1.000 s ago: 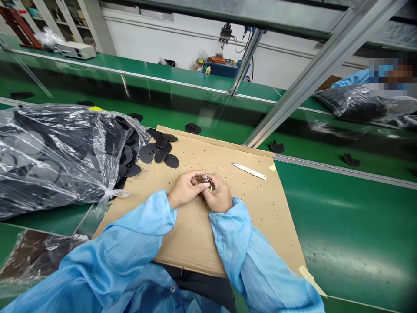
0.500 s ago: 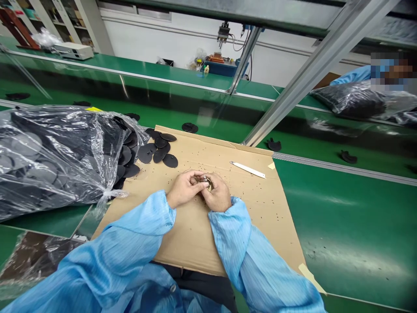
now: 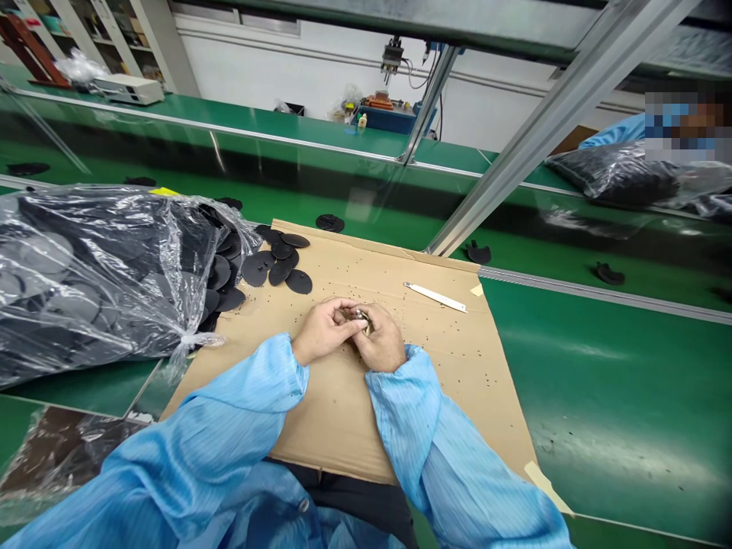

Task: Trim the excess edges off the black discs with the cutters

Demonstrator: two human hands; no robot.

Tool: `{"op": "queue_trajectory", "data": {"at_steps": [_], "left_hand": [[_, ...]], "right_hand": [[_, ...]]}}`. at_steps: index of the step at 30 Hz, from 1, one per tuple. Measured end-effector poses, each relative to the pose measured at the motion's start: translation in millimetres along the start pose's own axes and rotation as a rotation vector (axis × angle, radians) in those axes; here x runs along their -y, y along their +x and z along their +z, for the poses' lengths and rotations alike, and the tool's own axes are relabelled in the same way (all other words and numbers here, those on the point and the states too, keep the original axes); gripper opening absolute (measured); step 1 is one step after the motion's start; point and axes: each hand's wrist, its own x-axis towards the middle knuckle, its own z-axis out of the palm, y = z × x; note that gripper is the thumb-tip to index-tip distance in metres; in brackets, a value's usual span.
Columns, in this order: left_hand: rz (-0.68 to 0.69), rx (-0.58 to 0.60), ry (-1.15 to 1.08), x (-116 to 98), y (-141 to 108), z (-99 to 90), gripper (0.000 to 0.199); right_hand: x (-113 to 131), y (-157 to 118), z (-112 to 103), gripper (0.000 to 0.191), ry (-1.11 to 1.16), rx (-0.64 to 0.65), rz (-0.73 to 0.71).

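Observation:
Over the middle of a brown cardboard sheet (image 3: 343, 427), my two hands are close together. My right hand (image 3: 382, 339) is closed around a small shiny silver and gold-coloured metal piece (image 3: 366, 323), mostly hidden by the fingers. My left hand (image 3: 327, 329) is closed too, its thumb reaching to the same metal piece; whether it also grips something else cannot be made out. Tiny black bits are scattered on the cardboard around both hands. Beyond my left hand lies a loose group of flat black discs (image 3: 280, 263).
A large clear plastic bag (image 3: 114, 282) full of black discs lies at the left. A white blade-like strip (image 3: 435, 297) rests on the cardboard's right. Behind runs a green belt (image 3: 389, 221) carrying black parts, crossed by a slanted metal post (image 3: 515, 160). Another person's blue sleeve (image 3: 614, 131) shows far right.
The black parts on the green belt have shifted slightly left. My hands stay in nearly the same place and grip; the metal piece between them has turned a little.

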Motion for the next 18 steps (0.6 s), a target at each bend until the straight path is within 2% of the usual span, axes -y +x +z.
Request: {"op": "queue_trajectory", "data": {"at_steps": [18], "left_hand": [[-0.016,-0.007,0.002,-0.7,-1.1,-0.4,0.037]], "right_hand": [[0.5,-0.4,0.7,0.019,-0.004,0.025,0.019]]}}
